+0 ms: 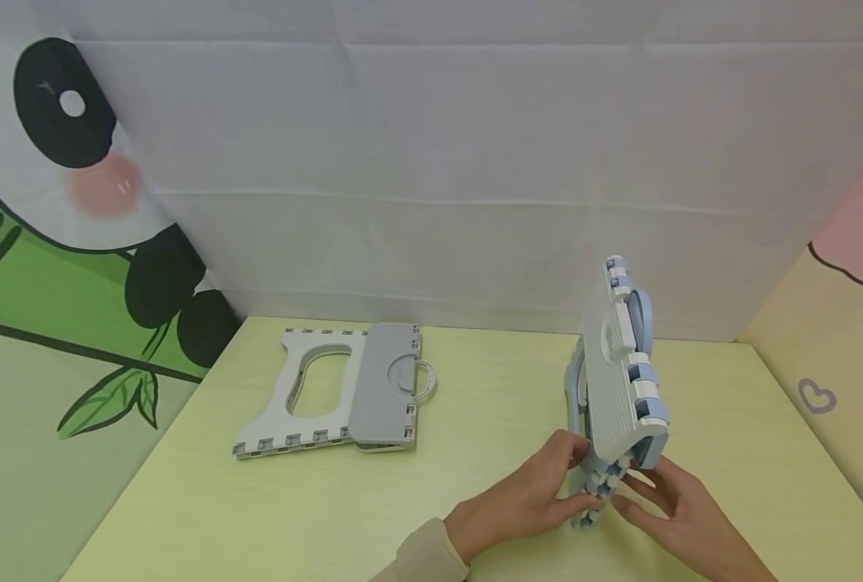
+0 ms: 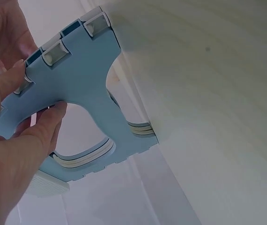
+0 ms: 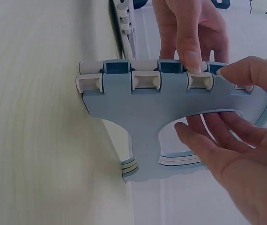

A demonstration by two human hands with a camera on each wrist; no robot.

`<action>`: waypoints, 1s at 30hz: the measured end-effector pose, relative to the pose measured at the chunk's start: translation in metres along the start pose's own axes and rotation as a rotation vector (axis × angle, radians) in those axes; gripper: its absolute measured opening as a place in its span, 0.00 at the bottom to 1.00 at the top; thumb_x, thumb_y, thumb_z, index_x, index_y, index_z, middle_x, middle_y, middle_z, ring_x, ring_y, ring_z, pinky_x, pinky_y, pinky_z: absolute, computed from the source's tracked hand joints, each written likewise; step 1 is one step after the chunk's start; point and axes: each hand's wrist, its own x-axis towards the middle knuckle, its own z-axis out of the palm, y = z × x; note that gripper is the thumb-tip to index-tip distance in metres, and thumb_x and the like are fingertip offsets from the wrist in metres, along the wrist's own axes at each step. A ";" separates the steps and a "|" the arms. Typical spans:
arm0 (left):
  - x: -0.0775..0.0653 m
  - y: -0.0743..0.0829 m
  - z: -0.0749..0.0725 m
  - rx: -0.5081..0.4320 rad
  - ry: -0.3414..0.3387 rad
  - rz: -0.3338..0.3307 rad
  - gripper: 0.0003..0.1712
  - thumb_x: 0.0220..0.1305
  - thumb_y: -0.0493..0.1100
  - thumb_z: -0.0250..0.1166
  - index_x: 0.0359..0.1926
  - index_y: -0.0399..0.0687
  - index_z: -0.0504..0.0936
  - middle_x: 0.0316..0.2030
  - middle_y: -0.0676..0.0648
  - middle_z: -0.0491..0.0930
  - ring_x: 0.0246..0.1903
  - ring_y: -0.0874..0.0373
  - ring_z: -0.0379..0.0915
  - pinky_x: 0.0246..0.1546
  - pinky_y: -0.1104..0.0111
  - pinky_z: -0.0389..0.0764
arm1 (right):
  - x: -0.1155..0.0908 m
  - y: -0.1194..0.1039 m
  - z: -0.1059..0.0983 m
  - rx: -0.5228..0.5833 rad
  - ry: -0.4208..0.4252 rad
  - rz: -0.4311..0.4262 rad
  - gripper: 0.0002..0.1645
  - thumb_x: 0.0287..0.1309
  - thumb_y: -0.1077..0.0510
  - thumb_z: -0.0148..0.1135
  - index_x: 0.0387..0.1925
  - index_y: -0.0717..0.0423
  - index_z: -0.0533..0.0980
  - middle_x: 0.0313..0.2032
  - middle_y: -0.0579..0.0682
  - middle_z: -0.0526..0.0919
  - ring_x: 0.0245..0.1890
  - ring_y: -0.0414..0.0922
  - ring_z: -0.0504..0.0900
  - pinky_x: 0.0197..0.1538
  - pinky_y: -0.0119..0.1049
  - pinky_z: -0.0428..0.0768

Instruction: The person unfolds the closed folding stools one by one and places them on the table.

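Note:
A blue-and-white folding stool (image 1: 612,396) stands on edge, partly folded, at the right of the table. My left hand (image 1: 522,501) grips its lower hinged part from the left side, the thumb lying along the hinge. In the left wrist view, fingers of that left hand (image 2: 28,136) reach into the cutout of the blue leg panel (image 2: 89,77). From the other side, my right hand (image 1: 682,513) holds the same lower part. The right wrist view shows the right hand (image 3: 248,145) with its thumb at the hinge knuckles and fingers at the cutout.
A grey-and-white folding stool (image 1: 322,392) lies flat on the pale yellow table (image 1: 490,388) to the left, its round handle (image 1: 426,381) sticking out to the right. A white cloth wall (image 1: 431,162) rises behind the table, with printed panels at both sides.

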 end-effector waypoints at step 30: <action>-0.001 -0.002 0.002 0.026 0.037 0.028 0.31 0.69 0.37 0.69 0.62 0.38 0.58 0.58 0.43 0.67 0.61 0.63 0.68 0.66 0.79 0.67 | 0.004 -0.001 0.014 -0.142 0.169 -0.192 0.43 0.49 0.75 0.76 0.67 0.58 0.72 0.62 0.35 0.77 0.58 0.27 0.76 0.52 0.27 0.83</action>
